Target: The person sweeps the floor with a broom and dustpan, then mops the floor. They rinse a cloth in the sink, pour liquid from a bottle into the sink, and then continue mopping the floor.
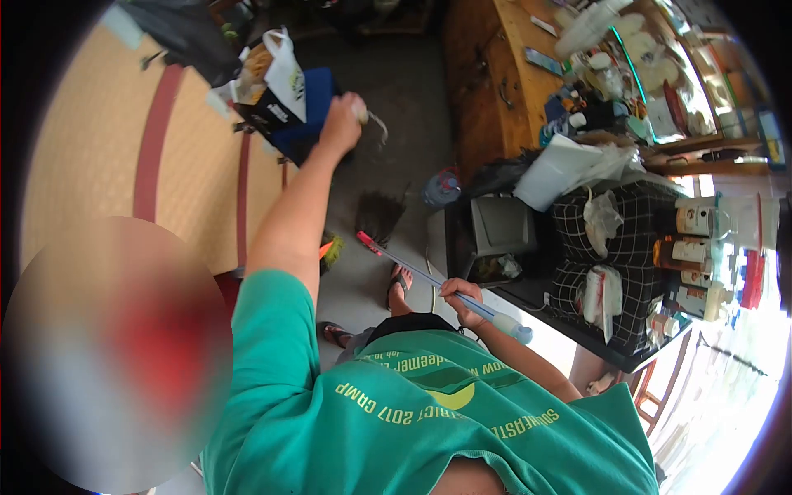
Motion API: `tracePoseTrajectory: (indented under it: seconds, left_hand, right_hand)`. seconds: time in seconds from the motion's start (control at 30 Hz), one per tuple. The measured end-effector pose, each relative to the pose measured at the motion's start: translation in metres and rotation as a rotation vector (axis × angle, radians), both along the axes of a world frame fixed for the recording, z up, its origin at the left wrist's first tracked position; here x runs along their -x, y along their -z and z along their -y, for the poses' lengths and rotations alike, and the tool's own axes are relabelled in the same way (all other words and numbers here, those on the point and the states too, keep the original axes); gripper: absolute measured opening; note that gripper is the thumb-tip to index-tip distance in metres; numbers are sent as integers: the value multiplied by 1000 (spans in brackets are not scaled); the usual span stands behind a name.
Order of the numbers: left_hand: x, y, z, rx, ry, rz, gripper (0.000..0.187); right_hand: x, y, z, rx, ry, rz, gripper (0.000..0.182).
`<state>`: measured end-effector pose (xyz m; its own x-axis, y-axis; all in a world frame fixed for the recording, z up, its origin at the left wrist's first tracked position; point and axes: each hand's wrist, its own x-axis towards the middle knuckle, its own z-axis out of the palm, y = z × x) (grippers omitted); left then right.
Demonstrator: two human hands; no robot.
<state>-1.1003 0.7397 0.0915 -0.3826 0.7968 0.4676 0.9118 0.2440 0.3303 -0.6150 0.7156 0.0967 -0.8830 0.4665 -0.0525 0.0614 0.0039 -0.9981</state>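
My right hand (464, 300) is closed around the blue shaft of a broom (426, 276), close to its pale upper end. The shaft slants down to a pink collar, and the dark bristles rest on the grey floor. Stretched far forward, my left hand (339, 125) is closed on a small whitish thing with a white string (379, 129) dangling from it. Its exact kind is hidden by the fingers. Just beyond that hand is a blue seat or box (315, 92), with a white and black shopping bag (282, 82) on it.
A wooden cabinet (470, 78) with a cluttered top stands ahead on the right. A clear bluish bottle (442, 189) sits on the floor beside it. On my right, a black table (528, 289) carries checked cloth and several bottles. Tan panels (99, 140) line the left, near a blurred patch.
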Motion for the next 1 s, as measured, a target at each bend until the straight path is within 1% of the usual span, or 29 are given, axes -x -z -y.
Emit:
tracePoseTrajectory:
  seconds: [0.03,0.07,0.1,0.13,0.2,0.23,0.27,0.3,0.33,0.37,0.4,0.43,0.47,0.5,0.53,0.57,0.6,0.67,0.7,0.73,0.77,0.8,0.83,0.87,0.93,0.97,1.0]
  left_hand:
    - [-14,13,36,1,19,7,32]
    - [-32,22,72,-3,-26,65,34]
    - [-50,35,108,18,-90,95,36]
    - [-71,30,149,76,-118,191,40]
    - [-104,51,238,66,-82,208,41]
    - [-123,61,284,129,-178,287,40]
    - [-142,63,330,187,-286,368,39]
    - [-164,54,375,193,-315,391,37]
    - [-185,46,420,195,-362,413,34]
    - [-204,41,465,186,-464,398,34]
    - [-228,40,513,202,-491,401,34]
    - [-254,33,562,218,-531,409,33]
    - [-279,22,609,212,-675,401,33]
    - [-301,10,653,230,-782,398,33]
    - [-326,-3,694,248,-881,403,32]
    - [-350,-34,726,184,-1134,571,35]
    - [-378,-31,779,183,-1181,424,39]
    - [-429,-37,863,175,-1464,196,36]
    - [-454,-49,900,76,-1579,37,30]
    - [-467,-66,932,87,-1665,-7,24]
    - [-476,-78,965,-40,-1801,11,17]
    - [-494,-91,994,114,-1779,-49,14]
    - [-502,-81,1027,15,-2024,-78,13]
    - [-509,-87,1051,176,-2203,-29,21]
    - [-522,-89,1080,287,-2199,121,35]
    - [-521,-92,1081,280,-2210,128,35]
    - [-514,-92,1077,380,-2347,326,41]
  right_hand:
    - [7,-2,0,-15,-25,7,7]
    - [15,-5,3,-28,-50,14,8]
    - [26,-5,6,-86,-51,-63,7]
    - [36,-5,9,-86,-75,-75,7]
    - [53,-5,14,-127,-131,-22,7]
    - [61,-9,18,-101,-180,76,9]
    - [72,-8,23,-114,-206,113,8]
    - [83,-11,30,-109,-221,86,8]
    - [96,-14,37,-101,-254,55,8]
    - [107,-18,45,-135,-277,54,9]
    - [117,-22,55,-165,-317,46,9]
    - [131,-31,68,-203,-340,-43,9]
    - [137,-24,77,-153,-361,-58,8]
    - [146,-16,85,-173,-384,-109,7]
    - [154,-16,94,-193,-422,-98,8]
    - [158,-11,103,-173,-446,-67,7]
    - [162,-6,110,-164,-452,-33,6]
    - [172,-3,127,-137,-506,-11,6]
    - [162,-11,139,-150,-529,-29,6]
    - [167,-15,151,-149,-518,32,6]
    - [167,-18,161,-152,-497,93,6]
    - [167,-21,170,-167,-510,91,6]
    - [167,-19,177,-206,-520,110,6]
    - [169,-22,187,-244,-530,129,6]
    - [165,-29,211,-290,-549,119,6]
    - [166,-29,219,-334,-580,142,6]
    - [166,-29,228,-376,-605,164,6]
